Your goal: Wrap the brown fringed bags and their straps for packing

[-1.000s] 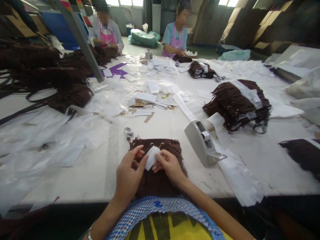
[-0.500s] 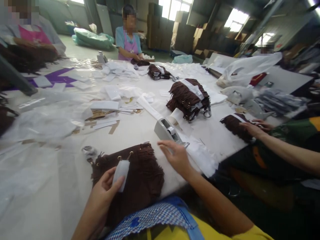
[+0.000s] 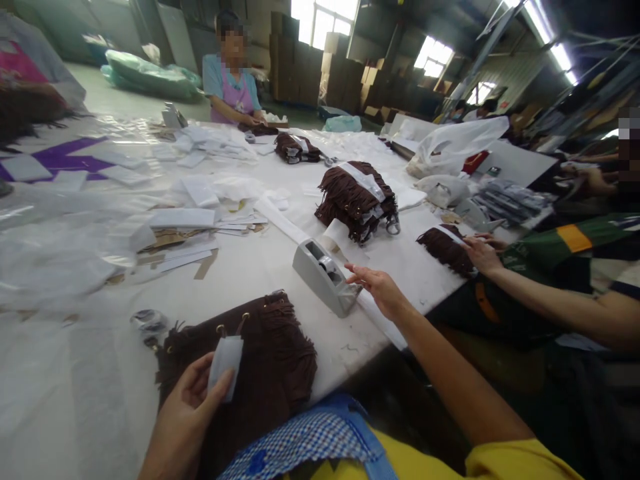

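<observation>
My left hand (image 3: 187, 403) pinches a small white wrapped piece (image 3: 227, 357) between thumb and fingers. That piece lies against a dark brown fringed bag (image 3: 273, 363) with gold eyelets, flat on the table in front of me. Cords from two eyelets run to its top. A plastic-wrapped bit (image 3: 149, 321) lies by the bag's upper left corner. To the right, my right hand (image 3: 383, 292) is stretched out with fingers extended at the cutter end of a grey tape dispenser (image 3: 320, 277). Whether its fingertips touch the tape I cannot tell.
Beyond the dispenser is a stack of brown fringed bags (image 3: 357, 197) with a white band. At right, a co-worker's hands (image 3: 483, 253) rest on another banded brown bundle (image 3: 445, 248). White cards and paper (image 3: 183, 219) lie left of centre. Another person (image 3: 233, 90) works across the table.
My right hand has moved from beside the dispenser to its cutter end, and the dispenser has turned slightly. My left hand keeps the white piece on the bag. The view has swung right.
</observation>
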{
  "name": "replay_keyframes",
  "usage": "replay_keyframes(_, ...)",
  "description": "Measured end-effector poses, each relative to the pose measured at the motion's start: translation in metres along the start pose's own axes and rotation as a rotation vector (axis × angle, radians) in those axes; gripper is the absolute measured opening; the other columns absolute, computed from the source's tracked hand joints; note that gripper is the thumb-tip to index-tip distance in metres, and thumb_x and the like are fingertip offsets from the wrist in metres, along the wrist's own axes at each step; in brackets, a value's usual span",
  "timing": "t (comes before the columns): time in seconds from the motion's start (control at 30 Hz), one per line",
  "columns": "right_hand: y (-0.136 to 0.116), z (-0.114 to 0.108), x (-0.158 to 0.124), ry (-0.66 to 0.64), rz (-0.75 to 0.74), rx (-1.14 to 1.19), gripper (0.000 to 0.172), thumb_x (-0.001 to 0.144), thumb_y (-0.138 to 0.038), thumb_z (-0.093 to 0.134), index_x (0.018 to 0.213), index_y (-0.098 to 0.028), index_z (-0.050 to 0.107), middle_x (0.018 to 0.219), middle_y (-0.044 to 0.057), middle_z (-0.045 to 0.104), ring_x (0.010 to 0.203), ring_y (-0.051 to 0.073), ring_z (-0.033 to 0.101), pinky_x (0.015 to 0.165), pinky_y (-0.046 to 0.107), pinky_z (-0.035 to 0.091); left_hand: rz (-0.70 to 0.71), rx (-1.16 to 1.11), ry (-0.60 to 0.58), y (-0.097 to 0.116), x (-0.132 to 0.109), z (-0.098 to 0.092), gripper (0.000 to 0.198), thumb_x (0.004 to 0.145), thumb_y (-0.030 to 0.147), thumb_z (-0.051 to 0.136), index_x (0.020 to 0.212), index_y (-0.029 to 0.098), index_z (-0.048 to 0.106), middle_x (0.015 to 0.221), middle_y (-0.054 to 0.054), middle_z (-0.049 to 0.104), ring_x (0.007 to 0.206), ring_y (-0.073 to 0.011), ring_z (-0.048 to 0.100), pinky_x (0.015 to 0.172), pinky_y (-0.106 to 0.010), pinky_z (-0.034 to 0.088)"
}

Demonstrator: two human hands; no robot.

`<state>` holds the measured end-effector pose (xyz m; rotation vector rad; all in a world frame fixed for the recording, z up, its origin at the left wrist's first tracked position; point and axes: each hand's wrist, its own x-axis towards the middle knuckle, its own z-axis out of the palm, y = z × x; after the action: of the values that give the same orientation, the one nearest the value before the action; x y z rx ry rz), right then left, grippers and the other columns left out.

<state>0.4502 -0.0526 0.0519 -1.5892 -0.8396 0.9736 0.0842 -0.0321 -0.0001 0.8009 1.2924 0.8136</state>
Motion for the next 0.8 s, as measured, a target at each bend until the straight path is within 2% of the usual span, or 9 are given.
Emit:
replay_keyframes(0.13, -0.013, -0.01, -0.019, 0.099, -0.066, 0.05, 0.03, 0.077, -0.048, 0.074, 0.076, -0.018, 0.077, 0.124, 0.011, 0.066, 0.125, 0.028, 0.052, 0.107, 0.041, 0.036, -0.008, -0.009, -0.006, -0.002, 0.002, -0.001, 0.056, 0.064, 0.03, 0.084, 0.114, 0.022, 0.059, 0.104, -0.004, 0.074, 0.098, -0.0211, 0.071, 0.081, -0.024, 0.059)
replay_keyframes(0.23, -0.013, -0.02, -0.032, 0.102, 0.021, 0.037, 0.035, 0.074, -0.049, 0.076, 0.085, -0.016, 0.078, 0.11, 0.012, 0.071, 0.106, 0.025, 0.063, 0.094, 0.038, 0.048, -0.021, -0.025, -0.007, -0.001, 0.001, -0.001, 0.057, 0.062, 0.029, 0.086, 0.112, 0.023, 0.06, 0.098, -0.003, 0.075, 0.092, -0.0201, 0.072, 0.079, -0.022, 0.059)
replay_keyframes(0.3, -0.006, -0.025, -0.039, 0.058, 0.126, 0.036, 0.037, 0.072, -0.049, 0.078, 0.088, -0.015, 0.077, 0.1, 0.011, 0.073, 0.085, 0.02, 0.068, 0.082, 0.033, 0.055, -0.017, -0.032, 0.0, -0.001, -0.001, 0.0, 0.057, 0.062, 0.031, 0.086, 0.113, 0.023, 0.06, 0.098, -0.002, 0.075, 0.091, -0.0201, 0.072, 0.079, -0.022, 0.059)
replay_keyframes(0.4, 0.012, -0.028, -0.041, 0.048, 0.23, 0.043, 0.037, 0.069, -0.047, 0.081, 0.086, -0.015, 0.076, 0.086, 0.009, 0.073, 0.066, 0.012, 0.065, 0.066, 0.025, 0.056, -0.018, -0.025, -0.006, -0.001, -0.003, 0.0, 0.055, 0.065, 0.033, 0.084, 0.114, 0.022, 0.061, 0.1, -0.002, 0.075, 0.093, -0.0204, 0.072, 0.081, -0.023, 0.059)
replay_keyframes(0.53, 0.037, -0.027, -0.036, 0.124, 0.21, 0.007, 0.04, 0.064, -0.049, 0.083, 0.08, -0.013, 0.075, 0.071, 0.006, 0.071, 0.055, 0.01, 0.061, 0.055, 0.023, 0.054, -0.038, -0.016, -0.038, -0.004, 0.001, -0.004, 0.056, 0.066, 0.036, 0.084, 0.115, 0.022, 0.061, 0.106, -0.004, 0.073, 0.095, -0.0191, 0.071, 0.084, -0.021, 0.057)
replay_keyframes(0.6, 0.043, -0.022, -0.036, 0.184, 0.178, -0.05, 0.042, 0.061, -0.052, 0.083, 0.072, -0.012, 0.073, 0.066, 0.006, 0.069, 0.052, 0.011, 0.059, 0.051, 0.024, 0.053, -0.026, -0.011, -0.041, -0.003, 0.001, -0.005, 0.058, 0.067, 0.037, 0.084, 0.117, 0.021, 0.06, 0.108, -0.004, 0.072, 0.095, -0.0187, 0.071, 0.084, -0.021, 0.057)
replay_keyframes(0.67, 0.042, -0.012, -0.042, 0.191, 0.169, -0.086, 0.042, 0.061, -0.052, 0.083, 0.069, -0.013, 0.073, 0.063, 0.006, 0.069, 0.05, 0.012, 0.058, 0.049, 0.025, 0.052, 0.002, -0.008, -0.04, -0.002, -0.001, -0.004, 0.059, 0.067, 0.037, 0.083, 0.117, 0.02, 0.06, 0.106, -0.005, 0.073, 0.093, -0.0187, 0.071, 0.084, -0.023, 0.057)
replay_keyframes(0.73, 0.035, 0.007, -0.052, 0.099, 0.148, -0.088, 0.039, 0.066, -0.051, 0.08, 0.074, -0.013, 0.074, 0.066, 0.006, 0.069, 0.051, 0.012, 0.058, 0.049, 0.025, 0.052, 0.04, -0.007, -0.043, 0.001, -0.005, -0.001, 0.058, 0.067, 0.038, 0.083, 0.116, 0.017, 0.06, 0.104, -0.005, 0.073, 0.09, -0.019, 0.071, 0.084, -0.026, 0.058)
replay_keyframes(0.8, 0.023, 0.037, -0.064, -0.059, 0.101, -0.076, 0.036, 0.073, -0.05, 0.076, 0.079, -0.015, 0.074, 0.068, 0.005, 0.07, 0.051, 0.012, 0.059, 0.051, 0.024, 0.051, 0.081, -0.007, -0.048, 0.003, -0.007, 0.003, 0.057, 0.067, 0.038, 0.082, 0.115, 0.016, 0.059, 0.104, -0.006, 0.072, 0.089, -0.0197, 0.071, 0.084, -0.029, 0.058)
